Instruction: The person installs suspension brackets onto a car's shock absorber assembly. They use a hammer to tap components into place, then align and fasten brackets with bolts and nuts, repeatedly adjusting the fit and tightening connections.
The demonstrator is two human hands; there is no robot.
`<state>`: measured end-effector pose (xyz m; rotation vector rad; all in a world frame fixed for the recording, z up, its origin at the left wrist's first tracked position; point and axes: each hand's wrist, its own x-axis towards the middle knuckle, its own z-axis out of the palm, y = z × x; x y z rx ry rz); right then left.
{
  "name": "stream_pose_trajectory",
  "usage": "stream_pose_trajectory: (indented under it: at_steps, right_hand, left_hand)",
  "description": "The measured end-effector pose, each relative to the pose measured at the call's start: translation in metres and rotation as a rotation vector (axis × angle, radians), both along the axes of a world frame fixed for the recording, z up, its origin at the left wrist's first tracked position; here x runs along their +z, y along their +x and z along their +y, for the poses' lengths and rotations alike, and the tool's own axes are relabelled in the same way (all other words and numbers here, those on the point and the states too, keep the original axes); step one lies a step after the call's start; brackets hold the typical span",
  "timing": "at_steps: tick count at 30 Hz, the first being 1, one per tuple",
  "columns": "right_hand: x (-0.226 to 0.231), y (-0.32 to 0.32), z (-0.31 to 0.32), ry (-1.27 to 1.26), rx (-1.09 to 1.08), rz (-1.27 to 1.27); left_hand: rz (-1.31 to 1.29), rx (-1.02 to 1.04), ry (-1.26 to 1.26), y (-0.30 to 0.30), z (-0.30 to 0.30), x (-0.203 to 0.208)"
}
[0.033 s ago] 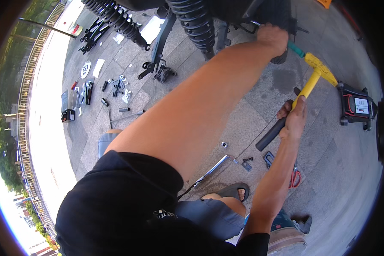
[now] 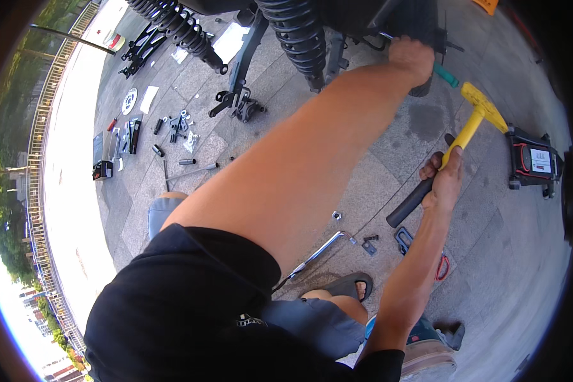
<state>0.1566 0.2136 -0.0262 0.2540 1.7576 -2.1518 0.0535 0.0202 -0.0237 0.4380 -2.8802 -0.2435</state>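
My left hand point(image 2: 412, 58) reaches up along my outstretched arm and is closed round a green-handled tool point(image 2: 447, 76), held against the dark underside of a vehicle frame point(image 2: 388, 19). My right hand point(image 2: 444, 181) grips a yellow hammer point(image 2: 470, 127) by its black rubber handle. The hammer's head points up and to the right, just below and right of the green tool, apart from it.
Two black coil springs point(image 2: 294, 35) point(image 2: 179, 28) hang at the top. A red and black jack point(image 2: 533, 162) stands at right. On the paving lie a chrome wrench point(image 2: 318, 253), a nut point(image 2: 337, 215), a red-handled tool point(image 2: 442, 267) and several loose parts point(image 2: 178, 124). My sandalled foot point(image 2: 347, 288) is below.
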Motion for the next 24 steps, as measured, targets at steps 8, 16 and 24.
stream_pose_trajectory:
  at_steps: [8,16,24]
  right_hand:
    - [-0.014,-0.026,0.003,-0.12,0.027,-0.069]
    - [-0.02,-0.019,0.003,-0.017,0.022,-0.107]
    - [-0.019,-0.021,0.006,-0.07,0.018,-0.096]
  left_hand:
    - [0.074,0.005,0.085,-0.009,-0.005,-0.005]
    - [0.118,0.04,0.006,-0.008,0.0,-0.014]
    - [0.101,0.009,-0.026,0.0,-0.003,-0.012]
